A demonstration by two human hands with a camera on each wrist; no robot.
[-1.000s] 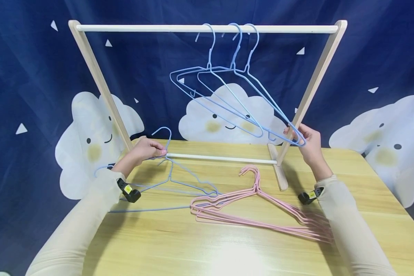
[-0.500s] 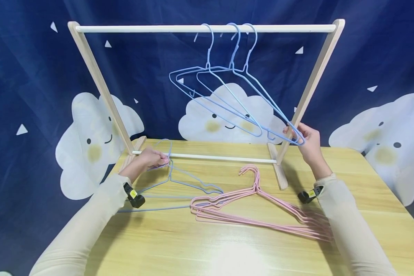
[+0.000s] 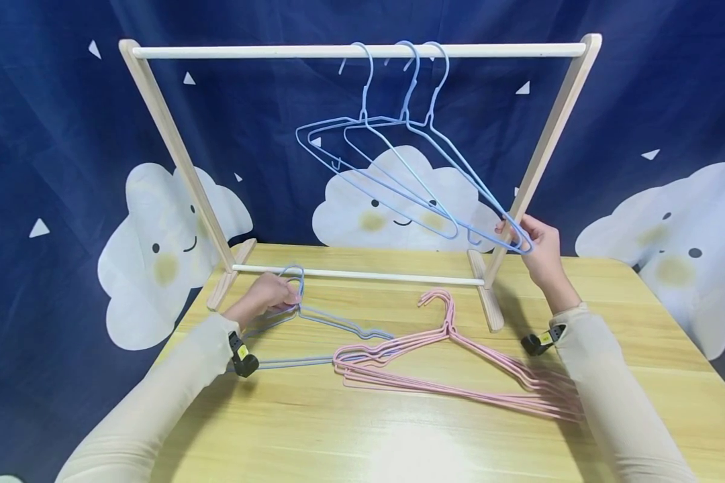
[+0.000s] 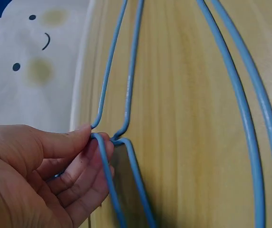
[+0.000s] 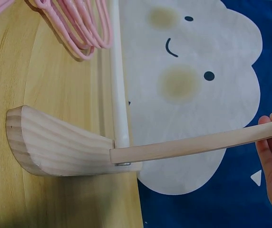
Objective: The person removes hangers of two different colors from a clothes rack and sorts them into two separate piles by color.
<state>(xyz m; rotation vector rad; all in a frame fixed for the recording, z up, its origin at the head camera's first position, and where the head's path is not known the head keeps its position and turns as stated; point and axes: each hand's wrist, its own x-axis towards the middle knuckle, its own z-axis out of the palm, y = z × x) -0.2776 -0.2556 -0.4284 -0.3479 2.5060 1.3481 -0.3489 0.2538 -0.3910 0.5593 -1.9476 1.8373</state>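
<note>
My left hand [image 3: 272, 292] pinches a blue wire hanger [image 4: 106, 71] by its neck, between thumb and fingers. That hanger lies low over a second blue hanger [image 4: 130, 78] on the table, their outlines almost matching. On the right, my right hand [image 3: 544, 251] grips the upright post [image 5: 188, 145] of a wooden clothes rack, fingers passing behind it. Three more blue hangers [image 3: 407, 124] hang from the rack's white top rail [image 3: 248, 52], right of its middle. Their lower right corners overlap the post and my right hand in the head view.
A bundle of pink hangers [image 3: 450, 330] lies on the wooden table [image 3: 314, 429], its left end overlapping the blue hangers' right corners. The rack's feet [image 3: 486, 302] and lower white bar [image 3: 362, 275] stand behind. A dark blue cloud-patterned curtain [image 3: 266, 114] hangs at the back.
My left hand has lowered the blue hanger from beside the lower bar, down and slightly right, onto the other blue hanger. My right hand stays on the post.
</note>
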